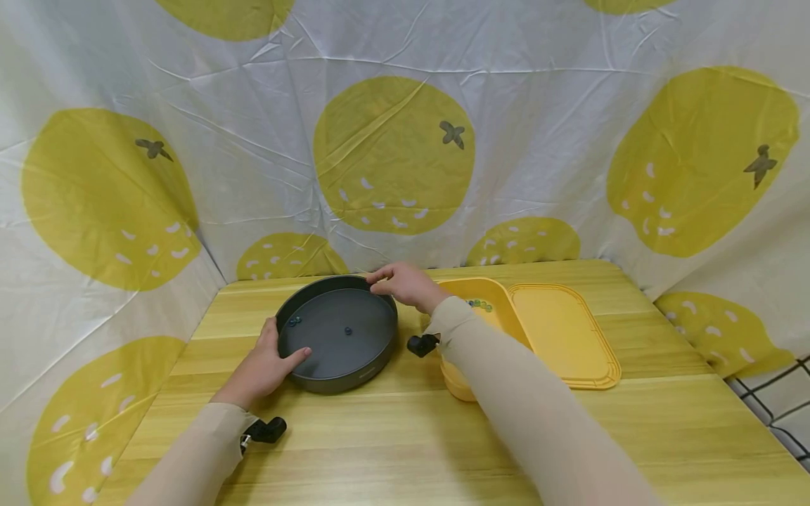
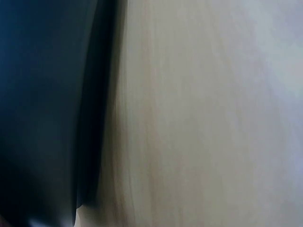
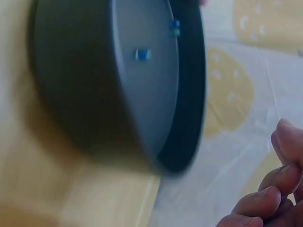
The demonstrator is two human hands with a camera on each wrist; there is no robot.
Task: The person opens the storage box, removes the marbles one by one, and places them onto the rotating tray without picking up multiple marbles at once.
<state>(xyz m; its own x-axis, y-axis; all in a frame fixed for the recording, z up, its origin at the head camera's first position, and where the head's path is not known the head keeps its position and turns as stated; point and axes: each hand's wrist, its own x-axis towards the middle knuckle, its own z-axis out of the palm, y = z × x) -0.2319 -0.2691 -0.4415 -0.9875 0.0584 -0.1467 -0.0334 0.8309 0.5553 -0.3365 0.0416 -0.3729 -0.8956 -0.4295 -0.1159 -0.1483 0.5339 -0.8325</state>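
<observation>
A dark round pan (image 1: 329, 385) sits on the wooden table (image 1: 392, 450), with a few small blue-green beads (image 1: 294, 320) on its floor. My left hand (image 1: 266, 362) grips the near-left rim, thumb inside the pan. My right hand (image 1: 405, 284) is at the far right rim with its fingers curled. In the right wrist view the pan (image 3: 71, 80) and a bead (image 3: 142, 55) are blurred, and my curled fingers (image 3: 270, 198) show a gap from the rim. The left wrist view is a blur, with the dark pan wall (image 2: 42, 118) at its left.
A yellow box (image 1: 496, 294) stands right of the pan, partly hidden by my right forearm, with beads (image 1: 479, 304) inside. Its yellow lid (image 1: 557, 337) lies flat beside it. A lemon-print cloth (image 1: 392, 154) walls in the table's back and sides.
</observation>
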